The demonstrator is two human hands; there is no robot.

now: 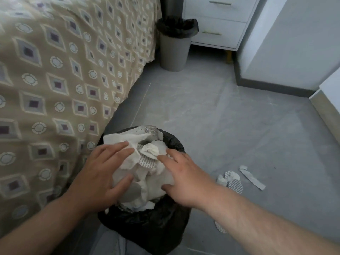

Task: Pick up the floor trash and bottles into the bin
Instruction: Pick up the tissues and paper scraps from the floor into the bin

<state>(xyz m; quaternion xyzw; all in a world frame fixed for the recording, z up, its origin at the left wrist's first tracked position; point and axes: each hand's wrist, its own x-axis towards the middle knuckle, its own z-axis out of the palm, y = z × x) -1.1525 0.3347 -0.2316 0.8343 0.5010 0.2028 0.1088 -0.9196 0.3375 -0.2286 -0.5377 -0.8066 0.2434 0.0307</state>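
Head view, bin: the black-lined bin stands at lower centre of the frame, close against the patterned bed cover.
Head view, load: a paper heap of crumpled tissue and printed sheets rises above the bin rim.
Head view, left hand: the left hand lies flat on the left side of the heap, fingers straight and spread, gripping nothing.
Head view, right hand: the right hand lies flat on the right side of the heap, fingers straight and slightly spread, gripping nothing.
Step in hand: probably compacting the heap to make room.
Remaining trash: loose scraps and a paper strip lie on the grey floor at right of centre. One more printed scrap lies beside the right forearm.
Bottles: none in view.
Handling, heap: light, soft and springy; expect rebound once pressure is released. Press with flat palms near the top centre.
Handling, scraps: thin, light and flat to the tile. Pinch at a raised or curled edge, or gather them together.
Risk: overflow over the rim.
Surroundings: a second bin stands at upper centre beside a white drawer unit.
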